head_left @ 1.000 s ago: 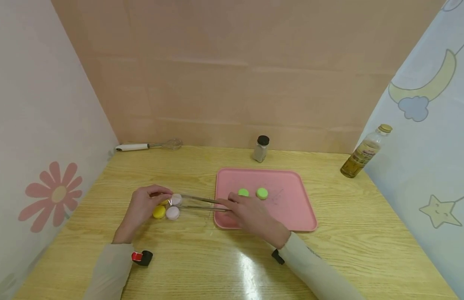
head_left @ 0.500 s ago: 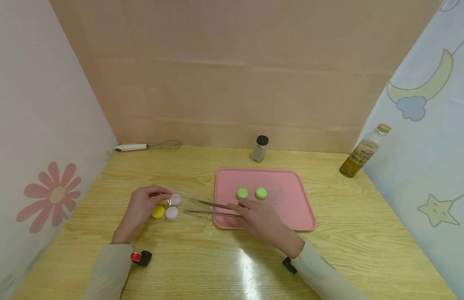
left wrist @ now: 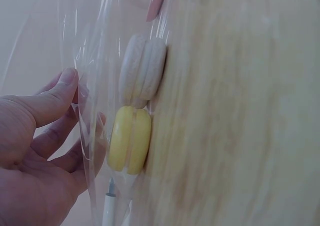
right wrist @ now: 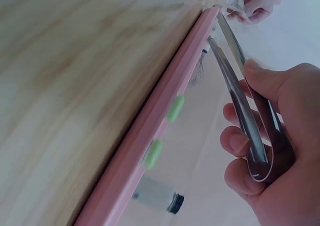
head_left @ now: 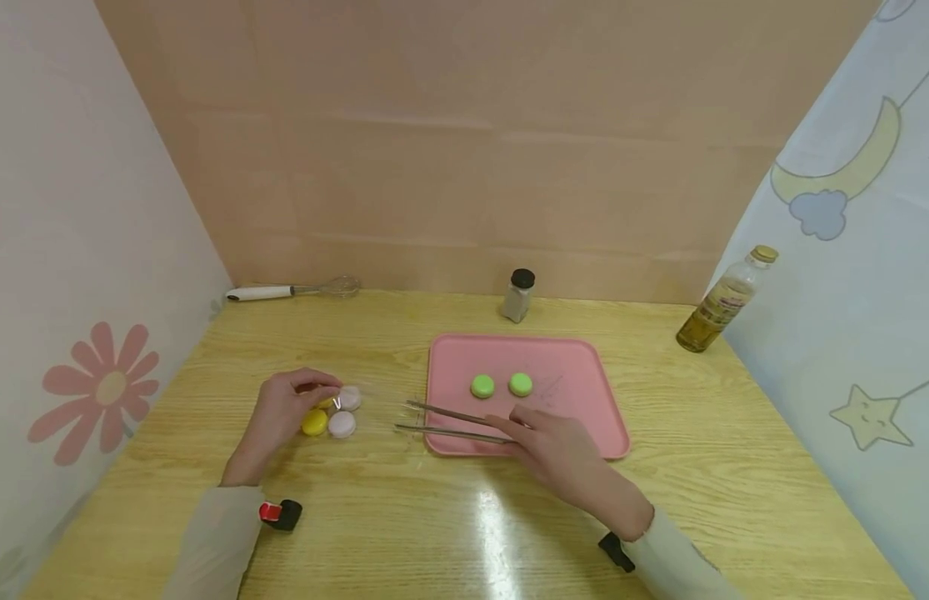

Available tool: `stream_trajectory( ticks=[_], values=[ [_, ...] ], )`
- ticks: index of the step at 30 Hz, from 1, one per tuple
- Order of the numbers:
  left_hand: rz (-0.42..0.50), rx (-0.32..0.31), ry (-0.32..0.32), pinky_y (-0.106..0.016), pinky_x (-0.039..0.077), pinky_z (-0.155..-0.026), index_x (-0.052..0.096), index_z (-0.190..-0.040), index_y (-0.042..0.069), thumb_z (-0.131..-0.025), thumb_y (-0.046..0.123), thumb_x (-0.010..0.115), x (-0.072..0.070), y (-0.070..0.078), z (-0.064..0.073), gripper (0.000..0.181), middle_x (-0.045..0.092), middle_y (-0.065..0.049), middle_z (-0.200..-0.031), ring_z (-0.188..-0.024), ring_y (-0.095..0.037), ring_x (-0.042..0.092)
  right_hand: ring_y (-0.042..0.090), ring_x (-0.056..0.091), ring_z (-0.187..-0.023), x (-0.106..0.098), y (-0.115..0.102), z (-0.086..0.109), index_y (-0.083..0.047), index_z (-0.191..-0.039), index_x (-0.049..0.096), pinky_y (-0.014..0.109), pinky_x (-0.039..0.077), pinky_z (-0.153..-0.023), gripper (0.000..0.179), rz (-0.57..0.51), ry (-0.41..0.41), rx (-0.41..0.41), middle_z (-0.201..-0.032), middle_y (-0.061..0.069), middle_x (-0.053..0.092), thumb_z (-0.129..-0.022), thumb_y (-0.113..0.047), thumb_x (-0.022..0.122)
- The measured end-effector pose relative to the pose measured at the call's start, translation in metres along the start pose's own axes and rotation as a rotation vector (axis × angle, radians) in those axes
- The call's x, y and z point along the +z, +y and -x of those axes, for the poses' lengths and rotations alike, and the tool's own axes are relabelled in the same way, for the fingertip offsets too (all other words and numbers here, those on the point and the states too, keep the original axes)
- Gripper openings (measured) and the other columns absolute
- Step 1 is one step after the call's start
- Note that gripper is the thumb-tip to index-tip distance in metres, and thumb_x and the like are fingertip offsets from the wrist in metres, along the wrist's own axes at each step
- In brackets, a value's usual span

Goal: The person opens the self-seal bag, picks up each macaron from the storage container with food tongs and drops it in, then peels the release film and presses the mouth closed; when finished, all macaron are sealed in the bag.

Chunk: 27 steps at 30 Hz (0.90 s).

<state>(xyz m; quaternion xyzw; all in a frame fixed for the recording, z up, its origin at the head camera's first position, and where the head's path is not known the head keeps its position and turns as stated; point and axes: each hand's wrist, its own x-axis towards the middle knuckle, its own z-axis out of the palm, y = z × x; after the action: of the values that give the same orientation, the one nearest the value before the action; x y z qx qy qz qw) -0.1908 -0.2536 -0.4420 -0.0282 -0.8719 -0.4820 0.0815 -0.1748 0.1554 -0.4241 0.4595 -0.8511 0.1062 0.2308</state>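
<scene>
My left hand (head_left: pixel 278 417) pinches the edge of a clear plastic bag (left wrist: pixel 95 51) between thumb and fingers at the left of the table. Inside the bag lie yellow macarons (head_left: pixel 314 422) and pale pinkish-white macarons (head_left: pixel 342 424); one yellow is mostly covered by the left hand. My right hand (head_left: pixel 561 454) grips metal tongs (right wrist: pixel 240 96) over the pink tray (head_left: pixel 576 358). The tongs' arms are spread, their tips point left beyond the tray's edge, and nothing is between them. Two green macarons (head_left: pixel 482 386) sit on the tray, just beyond the tongs.
A whisk (head_left: pixel 262 292) lies along the back left edge of the table. Behind the tray stands a small black-capped jar (head_left: pixel 517 302). At the back right is a bottle of yellow liquid (head_left: pixel 719 308). Walls border the table left, back and right.
My right hand has drawn the tongs rightward, away from the macarons in the bag, so the tips now sit near the tray's left edge. The left hand has stayed in place.
</scene>
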Motion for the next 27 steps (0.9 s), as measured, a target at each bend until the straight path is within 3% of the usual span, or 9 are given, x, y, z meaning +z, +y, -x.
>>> stream_trajectory(
  ticks=[6,12,20,27],
  values=[
    [0.014,0.014,-0.001,-0.025,0.051,-0.069,0.08,-0.099,0.008,-0.094,0.019,0.074,0.0,-0.001,0.001,0.013,0.075,-0.007,-0.099,-0.086,-0.019,0.063,0.004,0.049,-0.066,-0.012,0.003,0.02,-0.02,-0.129,0.07,0.018,0.038,-0.051,0.045,-0.026,0.04,0.029,-0.092,-0.007,0.059,-0.085,-0.017,0.079],
    [0.011,0.0,0.008,-0.024,0.051,-0.069,0.08,-0.099,0.008,-0.094,0.019,0.074,-0.001,-0.001,0.002,0.013,0.075,-0.007,-0.1,-0.086,-0.019,0.063,0.001,0.043,-0.065,-0.019,0.007,0.038,-0.021,-0.131,0.068,0.015,0.035,-0.053,0.033,-0.04,0.022,0.082,-0.092,-0.009,0.058,-0.101,-0.032,0.064],
    [0.014,0.005,0.009,-0.024,0.05,-0.068,0.08,-0.1,0.007,-0.094,0.019,0.074,-0.001,-0.001,0.002,0.014,0.075,-0.008,-0.1,-0.083,-0.02,0.062,-0.004,0.032,-0.06,-0.031,0.013,0.062,-0.022,-0.13,0.07,0.01,0.024,-0.048,0.047,-0.033,-0.004,0.153,-0.092,-0.014,0.057,-0.085,-0.017,0.079],
    [0.02,0.008,0.002,-0.025,0.051,-0.067,0.08,-0.1,0.007,-0.095,0.018,0.073,0.0,-0.001,0.002,0.014,0.075,-0.009,-0.1,-0.083,-0.021,0.063,-0.007,0.026,-0.059,-0.04,0.018,0.082,-0.02,-0.129,0.071,0.009,0.02,-0.048,0.034,-0.02,0.025,0.163,-0.092,-0.017,0.055,-0.095,-0.027,0.07]
  ],
)
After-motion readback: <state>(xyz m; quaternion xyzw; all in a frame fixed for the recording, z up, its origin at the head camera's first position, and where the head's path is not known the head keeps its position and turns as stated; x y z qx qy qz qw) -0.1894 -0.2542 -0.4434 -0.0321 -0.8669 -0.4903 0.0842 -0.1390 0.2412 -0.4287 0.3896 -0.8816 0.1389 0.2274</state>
